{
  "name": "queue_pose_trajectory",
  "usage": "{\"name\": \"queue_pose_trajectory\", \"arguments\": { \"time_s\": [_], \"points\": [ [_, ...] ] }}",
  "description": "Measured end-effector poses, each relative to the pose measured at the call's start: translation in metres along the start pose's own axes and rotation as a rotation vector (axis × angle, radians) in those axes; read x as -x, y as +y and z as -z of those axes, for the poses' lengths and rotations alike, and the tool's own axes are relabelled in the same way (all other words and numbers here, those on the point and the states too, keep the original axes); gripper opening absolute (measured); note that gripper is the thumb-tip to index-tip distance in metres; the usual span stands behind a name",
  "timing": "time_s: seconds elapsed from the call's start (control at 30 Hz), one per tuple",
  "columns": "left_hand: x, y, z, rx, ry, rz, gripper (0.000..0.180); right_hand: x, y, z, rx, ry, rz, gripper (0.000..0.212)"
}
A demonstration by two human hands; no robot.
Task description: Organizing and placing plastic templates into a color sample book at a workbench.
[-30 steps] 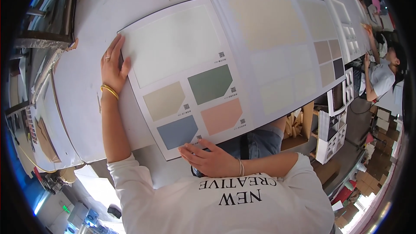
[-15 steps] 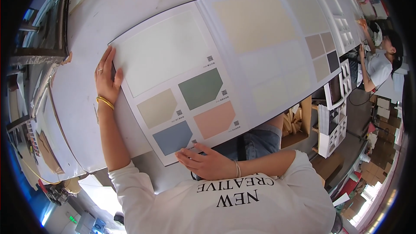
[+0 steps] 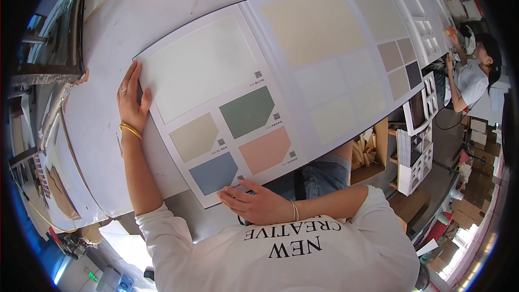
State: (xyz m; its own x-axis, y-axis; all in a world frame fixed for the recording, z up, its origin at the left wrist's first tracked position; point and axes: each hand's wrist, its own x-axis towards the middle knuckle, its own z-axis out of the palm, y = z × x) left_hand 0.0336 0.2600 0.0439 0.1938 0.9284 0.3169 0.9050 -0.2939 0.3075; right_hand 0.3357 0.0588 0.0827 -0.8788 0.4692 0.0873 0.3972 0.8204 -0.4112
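A large, opened colour sample book (image 3: 184, 119) lies across the table, its near side jutting past the table's edge over my lap. On its left panel are a big pale swatch (image 3: 200, 62) and smaller beige, green, blue (image 3: 214, 174) and coral ones. Along the book's left edge rests my left hand (image 3: 132, 97), fingers stretched out and thumb apart, a ring and a yellow bracelet on it. My right hand (image 3: 257, 203) lies at the near edge, its extended fingertips touching the panel just below the blue swatch. Neither hand grasps anything visibly.
White frames with cut-out windows (image 3: 421, 27) stand beyond the book's right end, and more are stacked (image 3: 413, 157) below them. An open box of pale pieces (image 3: 368, 151) sits right of my lap. Another person (image 3: 470, 75) works at the far right. A dark-framed structure (image 3: 54, 48) stands left.
The book's left panel has shifted very slightly to the left. Both hands keep nearly the same places on its edges.
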Motion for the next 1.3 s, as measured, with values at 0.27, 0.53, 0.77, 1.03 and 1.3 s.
{"name": "queue_pose_trajectory", "arguments": {
  "time_s": [0.27, 0.53, 0.77, 1.03, 1.3],
  "points": [
    [0.001, -0.001, 0.000, 0.013, -0.004, -0.001, 0.051, -0.001, 0.000, -0.002, -0.031, 0.065, 0.014, 0.039],
    [-0.002, 0.001, 0.000, 0.018, -0.007, -0.019, 0.050, 0.001, 0.000, -0.008, 0.004, 0.083, 0.017, 0.036],
    [-0.003, 0.003, 0.000, 0.029, 0.014, -0.073, 0.048, 0.002, 0.002, 0.000, 0.012, 0.040, 0.019, 0.044],
    [-0.005, 0.001, 0.001, 0.037, 0.023, -0.109, 0.049, 0.002, 0.000, -0.003, -0.013, 0.030, 0.007, 0.044],
    [-0.005, 0.002, -0.001, 0.025, 0.016, -0.117, 0.049, 0.008, 0.008, 0.013, -0.284, 0.244, -0.046, 0.047]
  ]
}}
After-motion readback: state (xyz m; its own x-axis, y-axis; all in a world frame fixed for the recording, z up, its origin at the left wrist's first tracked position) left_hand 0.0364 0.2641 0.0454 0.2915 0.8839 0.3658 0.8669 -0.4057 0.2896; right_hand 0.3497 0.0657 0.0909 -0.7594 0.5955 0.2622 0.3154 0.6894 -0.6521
